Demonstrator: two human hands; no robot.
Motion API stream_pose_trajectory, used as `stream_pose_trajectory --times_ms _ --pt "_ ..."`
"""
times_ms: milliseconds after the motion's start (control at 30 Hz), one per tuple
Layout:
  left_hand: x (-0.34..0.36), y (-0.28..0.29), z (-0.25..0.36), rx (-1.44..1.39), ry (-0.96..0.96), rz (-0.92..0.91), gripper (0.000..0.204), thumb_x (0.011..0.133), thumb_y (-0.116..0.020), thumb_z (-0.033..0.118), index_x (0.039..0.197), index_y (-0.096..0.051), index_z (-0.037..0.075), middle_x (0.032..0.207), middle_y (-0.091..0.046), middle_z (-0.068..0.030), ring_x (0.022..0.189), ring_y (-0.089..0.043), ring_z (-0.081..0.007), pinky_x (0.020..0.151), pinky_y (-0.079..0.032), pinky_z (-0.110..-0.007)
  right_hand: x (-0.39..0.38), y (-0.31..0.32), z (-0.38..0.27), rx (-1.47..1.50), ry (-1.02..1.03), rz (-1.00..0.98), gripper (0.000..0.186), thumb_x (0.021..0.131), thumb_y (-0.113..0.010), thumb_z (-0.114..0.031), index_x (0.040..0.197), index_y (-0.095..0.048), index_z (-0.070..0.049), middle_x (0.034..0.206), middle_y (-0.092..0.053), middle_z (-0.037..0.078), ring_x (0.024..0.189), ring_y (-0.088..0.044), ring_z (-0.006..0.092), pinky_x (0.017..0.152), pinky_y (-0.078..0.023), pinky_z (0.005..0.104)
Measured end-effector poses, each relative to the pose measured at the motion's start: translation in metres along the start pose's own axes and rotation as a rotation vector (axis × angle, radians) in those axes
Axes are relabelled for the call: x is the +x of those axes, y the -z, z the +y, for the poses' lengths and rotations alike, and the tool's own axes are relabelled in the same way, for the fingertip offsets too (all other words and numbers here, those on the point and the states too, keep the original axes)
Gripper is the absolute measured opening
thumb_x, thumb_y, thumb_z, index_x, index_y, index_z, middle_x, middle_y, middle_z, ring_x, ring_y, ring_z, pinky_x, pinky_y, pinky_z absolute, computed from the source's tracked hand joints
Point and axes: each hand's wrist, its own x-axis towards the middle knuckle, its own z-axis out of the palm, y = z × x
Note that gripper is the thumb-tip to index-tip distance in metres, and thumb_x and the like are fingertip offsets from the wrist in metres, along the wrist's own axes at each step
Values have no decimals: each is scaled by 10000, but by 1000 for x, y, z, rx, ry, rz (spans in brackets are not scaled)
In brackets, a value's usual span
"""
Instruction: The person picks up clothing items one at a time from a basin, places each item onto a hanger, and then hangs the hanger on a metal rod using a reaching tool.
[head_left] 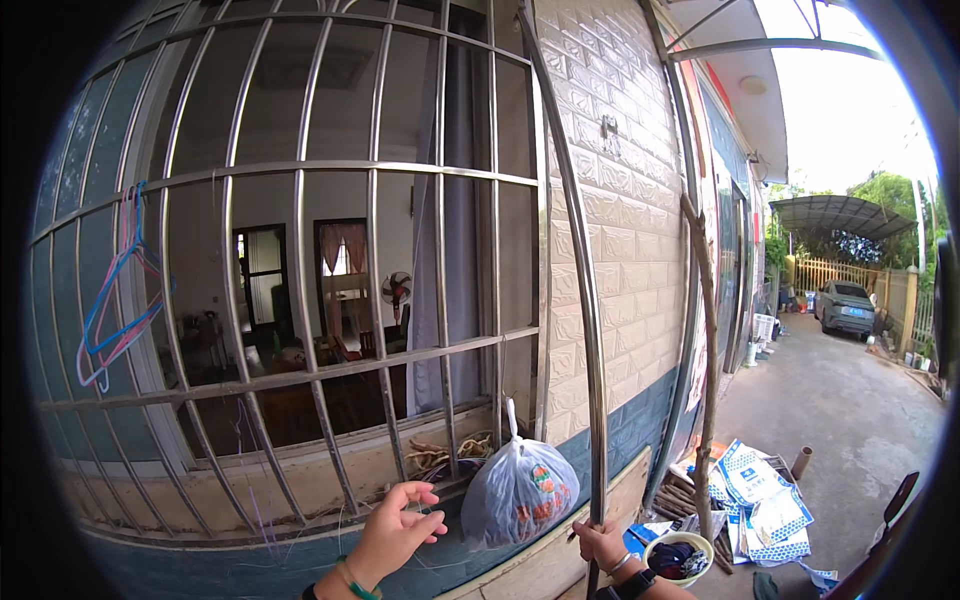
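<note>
My right hand (603, 546) is wrapped round the lower part of a tall shiny metal pole (582, 255). The pole rises past the top of the head view. To the left, my left hand (393, 532) is raised before the window ledge with its fingers loosely bent and apart; I see nothing in it. Between my hands hangs or rests a knotted white plastic bag (520, 492) with an orange and green print. A green bangle (357, 580) circles my left wrist, and a dark watch (632, 582) is on my right.
Metal window bars (300, 230) fill the left side, with blue and pink hangers (125, 300) hooked on them. Dry roots (440, 455) lie on the ledge. Right of the pole stand a wooden stick (705, 380), a bucket (680, 540) and printed sacks (765, 505). A car (845, 308) is parked farther off.
</note>
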Motion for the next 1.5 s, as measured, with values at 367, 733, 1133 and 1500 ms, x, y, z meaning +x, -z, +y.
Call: stream_pose_trajectory --times_ms 367,733,1133,1500 --pt "69 -138 -35 -31 63 192 372 793 -531 -3 1126 -367 25 1049 -434 -98 743 -594 -163 594 -486 -233 99 146 33 -21 -176 -254 341 776 -630 -244 530 -455 -87 435 -415 -11 352 -373 77 344 -286 233" --pt "164 -295 -124 224 189 172 324 844 -471 83 1148 -382 14 1049 -449 -87 730 -533 -112 580 -420 -177 235 291 129 -174 -148 -211 428 663 -717 -337 506 -394 -105 474 -417 -18 431 -385 76 400 -322 245" --pt "234 -402 -230 112 416 -307 201 831 -479 38 1028 -450 11 868 -532 -67 705 -559 -132 600 -436 -210 312 329 195 -254 -37 -104 434 626 -433 10 1046 -519 -55 962 -587 133 921 -552 259 783 -428 309" --pt "352 -532 -352 31 686 -298 214 854 -472 87 1054 -438 18 886 -527 -66 720 -562 -139 612 -446 -211 356 486 274 251 -254 -127 278 746 -513 1 1022 -544 2 953 -601 103 906 -560 160 814 -442 265"
